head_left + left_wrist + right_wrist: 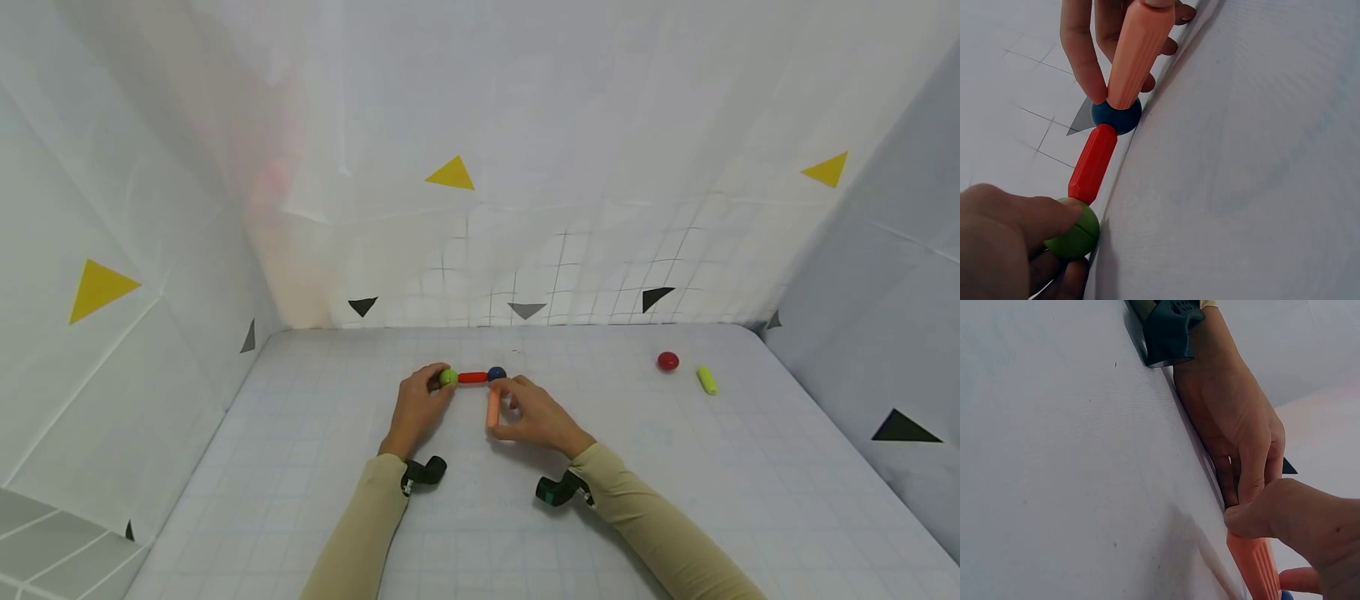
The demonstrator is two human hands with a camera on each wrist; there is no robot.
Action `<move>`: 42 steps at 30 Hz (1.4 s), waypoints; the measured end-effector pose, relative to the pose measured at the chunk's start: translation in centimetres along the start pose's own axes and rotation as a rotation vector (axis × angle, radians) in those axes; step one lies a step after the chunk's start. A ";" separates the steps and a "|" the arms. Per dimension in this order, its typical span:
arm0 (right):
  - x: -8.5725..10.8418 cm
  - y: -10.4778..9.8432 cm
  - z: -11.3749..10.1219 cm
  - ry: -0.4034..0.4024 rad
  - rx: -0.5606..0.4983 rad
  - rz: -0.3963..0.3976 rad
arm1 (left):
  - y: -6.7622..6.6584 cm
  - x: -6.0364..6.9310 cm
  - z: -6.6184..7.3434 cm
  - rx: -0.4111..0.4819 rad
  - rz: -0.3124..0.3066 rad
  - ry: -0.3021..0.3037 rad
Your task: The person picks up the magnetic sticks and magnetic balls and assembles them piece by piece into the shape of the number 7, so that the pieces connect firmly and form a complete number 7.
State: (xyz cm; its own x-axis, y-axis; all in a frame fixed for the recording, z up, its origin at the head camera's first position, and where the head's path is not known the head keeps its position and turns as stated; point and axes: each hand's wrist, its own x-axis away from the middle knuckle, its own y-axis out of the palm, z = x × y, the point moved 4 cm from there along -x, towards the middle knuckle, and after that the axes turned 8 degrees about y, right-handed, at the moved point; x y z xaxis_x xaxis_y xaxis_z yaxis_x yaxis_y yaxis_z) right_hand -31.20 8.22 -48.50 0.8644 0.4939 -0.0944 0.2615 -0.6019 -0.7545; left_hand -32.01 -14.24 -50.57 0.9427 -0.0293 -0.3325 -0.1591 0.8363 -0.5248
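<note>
Between thumb and fingers my left hand (417,407) pinches a green ball (448,377). A red rod (472,377) runs from that ball to a dark blue ball (497,374), touching both. My right hand (542,414) grips an orange rod (492,408), thumb on its near end and fingers by the far end. In the left wrist view the orange rod (1140,56) meets the blue ball (1116,116); whether it is fixed in cannot be told. The right wrist view shows the thumb on the orange rod (1254,562), with the blue ball mostly hidden.
On the right of the white table (645,500) lie a dark red ball (668,361) and a yellow-green rod (707,380). White sheet walls with yellow and black triangles stand behind and at both sides. Each wrist carries a small dark camera.
</note>
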 end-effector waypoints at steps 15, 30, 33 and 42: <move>0.1 -0.1 -0.1 0.004 -0.014 -0.001 | 0.0 -0.1 0.4 -0.009 0.009 0.008; 0.0 0.2 0.2 -0.047 -0.007 0.020 | 0.1 0.0 2.1 -0.142 0.145 0.162; 0.0 0.2 0.3 -0.052 -0.019 0.025 | 0.6 0.3 3.3 -0.170 0.154 0.213; 0.1 0.1 0.1 -0.078 -0.024 0.027 | 3.4 0.9 4.0 0.082 -0.197 -0.005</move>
State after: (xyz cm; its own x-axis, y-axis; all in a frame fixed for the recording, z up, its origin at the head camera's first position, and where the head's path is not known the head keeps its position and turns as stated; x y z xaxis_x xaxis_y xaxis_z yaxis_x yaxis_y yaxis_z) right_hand -31.13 8.24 -48.68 0.8354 0.5243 -0.1652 0.2499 -0.6299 -0.7354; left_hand -30.58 -9.29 -49.50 0.9546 -0.1945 -0.2257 0.0530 0.8564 -0.5137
